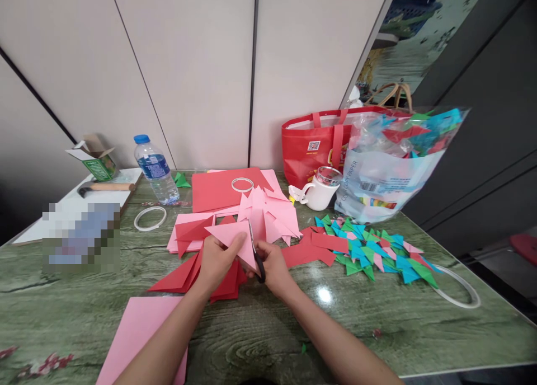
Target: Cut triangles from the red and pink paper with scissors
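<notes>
Scissors (260,268) are gripped in the curled right hand (272,266) beside a pink paper triangle (230,233) pinched by the left hand (216,260), whose thumb (239,243) could be nicked if the cut strays.

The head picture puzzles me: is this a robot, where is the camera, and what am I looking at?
No robot here: a person works bare-handed, seen by a head-worn camera looking forward and down. The left hand holds pink paper; the right hand holds scissors, blades at that paper. On the table, red paper lies near the hands, with small folded pieces to the right. Farther back stand a bottle, a mug, a red bag and a plastic bag.
</notes>
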Motion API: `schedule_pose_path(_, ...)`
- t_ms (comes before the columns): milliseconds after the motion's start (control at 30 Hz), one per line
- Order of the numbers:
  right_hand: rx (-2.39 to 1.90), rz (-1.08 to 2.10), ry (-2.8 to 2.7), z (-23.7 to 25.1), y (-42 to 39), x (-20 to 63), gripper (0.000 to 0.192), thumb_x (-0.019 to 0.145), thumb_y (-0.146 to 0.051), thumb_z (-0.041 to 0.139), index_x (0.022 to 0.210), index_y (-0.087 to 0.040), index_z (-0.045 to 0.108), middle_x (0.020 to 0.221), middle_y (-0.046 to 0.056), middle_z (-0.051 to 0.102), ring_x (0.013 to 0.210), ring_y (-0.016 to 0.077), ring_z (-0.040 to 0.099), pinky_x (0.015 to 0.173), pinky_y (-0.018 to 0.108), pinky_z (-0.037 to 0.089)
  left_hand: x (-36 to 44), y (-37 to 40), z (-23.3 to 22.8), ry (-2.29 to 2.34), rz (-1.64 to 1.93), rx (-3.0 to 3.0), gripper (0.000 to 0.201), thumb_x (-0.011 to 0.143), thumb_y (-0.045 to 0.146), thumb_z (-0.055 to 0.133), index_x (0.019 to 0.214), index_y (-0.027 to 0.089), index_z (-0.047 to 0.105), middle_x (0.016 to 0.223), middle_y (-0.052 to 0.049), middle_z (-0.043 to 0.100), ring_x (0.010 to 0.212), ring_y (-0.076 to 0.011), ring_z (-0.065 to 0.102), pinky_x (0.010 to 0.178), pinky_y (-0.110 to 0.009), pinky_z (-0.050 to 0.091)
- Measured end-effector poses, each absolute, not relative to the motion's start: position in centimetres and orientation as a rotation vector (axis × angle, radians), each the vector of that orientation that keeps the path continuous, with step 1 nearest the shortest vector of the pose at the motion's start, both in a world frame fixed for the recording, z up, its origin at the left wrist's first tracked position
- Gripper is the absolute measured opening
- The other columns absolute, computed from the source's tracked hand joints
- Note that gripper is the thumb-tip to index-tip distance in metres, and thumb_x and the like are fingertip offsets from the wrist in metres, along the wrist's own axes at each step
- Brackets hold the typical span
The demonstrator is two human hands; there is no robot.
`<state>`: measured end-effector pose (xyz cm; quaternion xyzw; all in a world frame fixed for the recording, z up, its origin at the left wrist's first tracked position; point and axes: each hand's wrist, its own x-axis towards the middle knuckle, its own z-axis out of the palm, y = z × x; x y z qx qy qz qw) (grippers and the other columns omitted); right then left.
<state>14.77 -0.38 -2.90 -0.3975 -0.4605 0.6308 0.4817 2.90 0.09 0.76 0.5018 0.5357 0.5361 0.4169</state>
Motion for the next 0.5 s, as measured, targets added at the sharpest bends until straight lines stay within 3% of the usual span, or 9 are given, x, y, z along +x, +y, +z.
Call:
schedule_pose_path(133,-0.991,1.453,-1.149,-2.3,-0.6,14.9,0.033,0.057,-0.041,0.073,0.069,-0.017,0.053,0.045,-0.006,0.05,0.037,0.0088,0.046,0.037,0.02,0.035,2.9,0.8,0.4,1.292,1.522,1.008,0.034,0.064,0.037,0.067,0.047,0.015,0.046,0.036,0.006,0.041,0.032,-0.0054,0.034,0.033,-0.018,0.023)
schedule_pose_path(233,-1.024,1.152,-1.088,-2.1,-0.3,15.5,0.027,0.067,-0.04,0.067,0.077,-0.018,0.055,0.05,-0.005,0.051,0.042,0.009,0.048,0.043,0.021,0.039,2.5,1.6,0.6,1.188,1.73,0.705,0.034,0.065,0.045,0.066,0.059,0.015,0.049,0.04,0.006,0.046,0.033,-0.0056,0.038,0.032,-0.017,0.022)
schedule_pose_path(300,-1.093,0.89,-1.067,-2.2,0.3,16.3,0.023,0.073,-0.036,0.061,0.086,-0.018,0.055,0.059,-0.002,0.055,0.054,0.0113,0.053,0.053,0.023,0.043,2.1,2.1,0.8,1.091,1.747,0.557,0.036,0.065,0.048,0.065,0.065,0.015,0.051,0.047,0.004,0.053,0.037,-0.0064,0.045,0.034,-0.016,0.029)
schedule_pose_path(400,-1.256,0.626,-1.24,-3.0,1.7,17.8,0.021,0.075,-0.027,0.056,0.094,-0.018,0.055,0.089,0.006,0.064,0.083,0.0176,0.059,0.075,0.03,0.045,1.7,2.4,0.6,0.996,1.637,0.371,0.035,0.068,0.048,0.063,0.07,0.014,0.052,0.057,0.0,0.062,0.045,-0.008,0.054,0.044,-0.018,0.041)
schedule_pose_path(500,-1.389,0.518,-1.506,-4.0,2.8,18.8,0.028,0.072,-0.018,0.053,0.101,-0.017,0.055,0.099,0.008,0.064,0.092,0.0221,0.057,0.081,0.035,0.041,1.8,2.3,0.1,0.959,1.479,0.383,0.026,0.068,0.036,0.068,0.071,0.013,0.054,0.059,-0.001,0.063,0.047,-0.0081,0.056,0.046,-0.017,0.042)
